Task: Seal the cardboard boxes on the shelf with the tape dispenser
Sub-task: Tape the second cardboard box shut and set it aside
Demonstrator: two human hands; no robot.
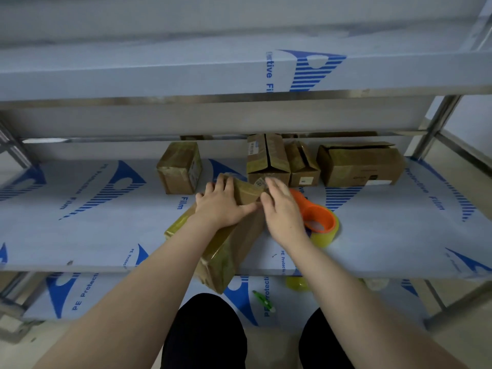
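Nearest, the taped box overhangs the shelf edge, with glossy tape already along it; left hand spread flat on top, right hand straight-fingered at its far end, probably smoothing. The tape dispenser lies just right of this box. Behind it, the lone box looks taped; the three boxes show loose flaps, likely unsealed.

The shelf is metal under a smooth, faintly sheeny plastic film printed in blue. Its bare steel post at the upper right looks brushed and shiny. The cardboard box at the centre is matt brown, largely glossy with yellowish clear tape. The tape dispenser is smooth, glossy orange plastic and its tape roll is translucent yellow. The back boxes are matt brown cardboard with shiny tape strips, and one bears a white paper label.
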